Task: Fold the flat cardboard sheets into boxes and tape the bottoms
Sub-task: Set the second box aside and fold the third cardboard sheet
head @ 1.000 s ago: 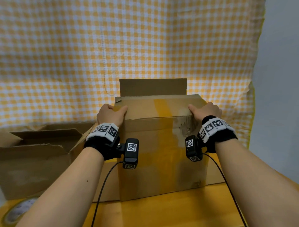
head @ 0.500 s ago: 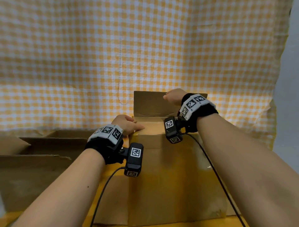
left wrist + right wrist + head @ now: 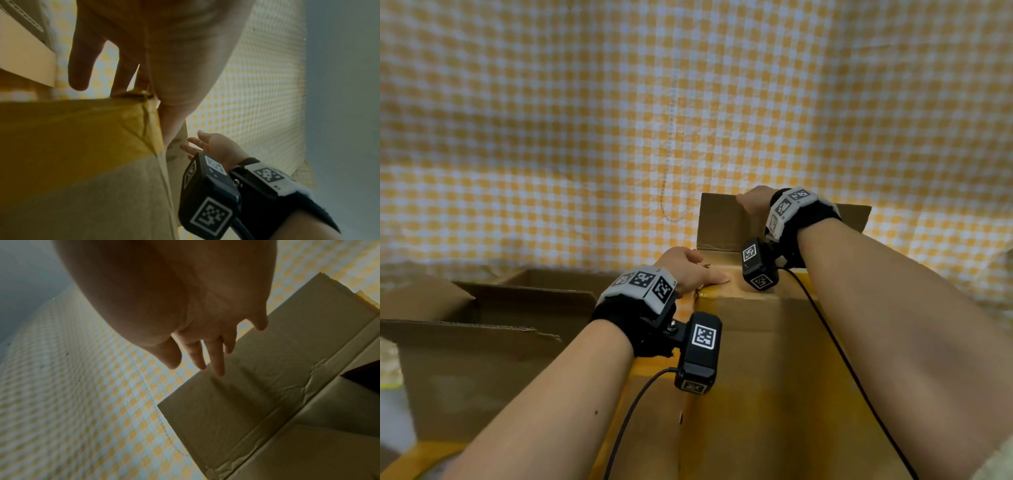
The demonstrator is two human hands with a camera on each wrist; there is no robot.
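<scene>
A brown cardboard box with yellowish tape down its front stands right before me. My left hand rests on its top near-left corner, fingers stretched out against the cardboard. The far flap stands upright behind the top. My right hand reaches over to that flap's upper edge. In the right wrist view its fingers are straight and lie against the flap. Neither hand grips anything.
A second open cardboard box sits to the left, close beside the first. A yellow-and-white checked cloth hangs just behind both. A grey wall shows at the right. The yellow tabletop shows at lower left.
My right hand left the box's near right top corner and went up to the far flap's upper edge. My left hand stayed at the left corner. My view moved closer.
</scene>
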